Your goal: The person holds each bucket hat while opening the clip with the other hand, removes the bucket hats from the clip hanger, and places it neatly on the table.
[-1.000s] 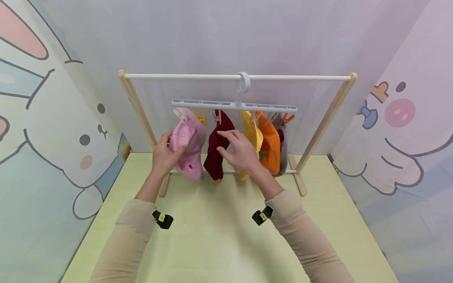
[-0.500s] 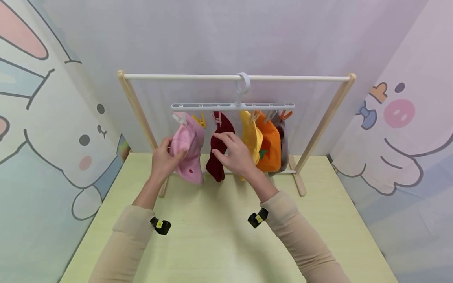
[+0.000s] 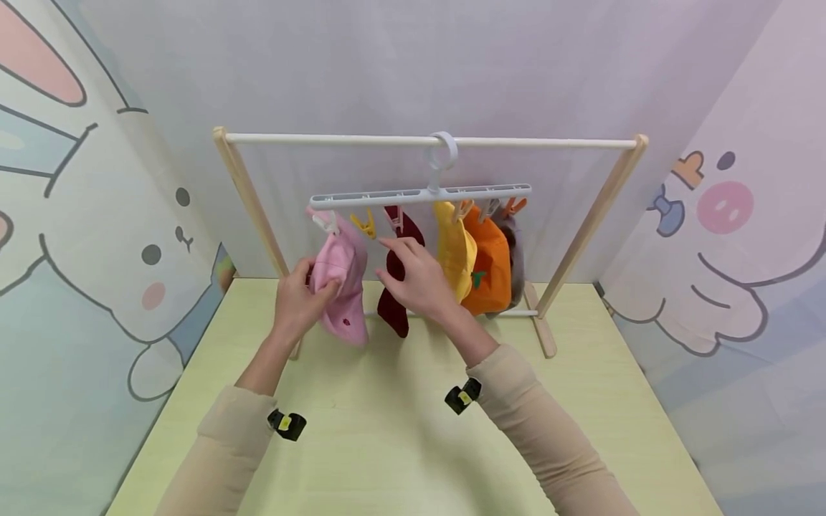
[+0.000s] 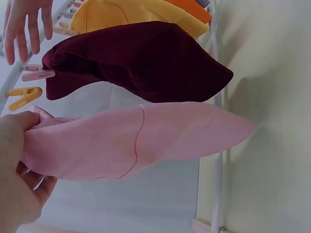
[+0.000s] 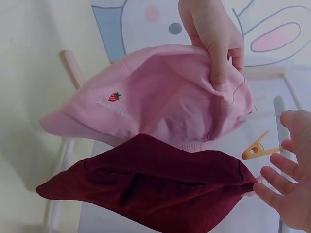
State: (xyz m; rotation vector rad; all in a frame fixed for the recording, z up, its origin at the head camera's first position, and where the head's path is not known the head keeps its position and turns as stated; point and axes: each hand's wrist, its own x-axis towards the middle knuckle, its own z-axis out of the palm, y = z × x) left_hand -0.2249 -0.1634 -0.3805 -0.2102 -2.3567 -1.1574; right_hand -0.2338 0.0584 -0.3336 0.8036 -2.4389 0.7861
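Note:
My left hand (image 3: 298, 297) pinches the crown of a pink bucket hat (image 3: 346, 315), thumb on the near side. A small strawberry marks that hat's side in the right wrist view. One white clothespin (image 3: 327, 223) joins the hat to the pale hanger (image 3: 371, 198). Beside it a yellow clothespin (image 5: 256, 148) hangs with no hat in it. With fingers spread and nothing held, my right hand (image 3: 422, 283) is in front of the maroon hat (image 3: 392, 319), near the yellow clothespin. A pink clothespin (image 4: 38, 73) holds the maroon hat.
A yellow hat (image 3: 457, 258), an orange hat (image 3: 492, 265) and a grey hat (image 3: 518, 261) hang on the hanger's right half. The hanger hooks over the white top bar (image 3: 335, 139) of a wooden-legged rack. The rack stands at the back of the pale yellow table (image 3: 374, 444).
The hanger's left end has come lower in view and its right end higher. My right hand has shifted left towards the yellow clothespin. A gap now shows between that clothespin and the pink hat.

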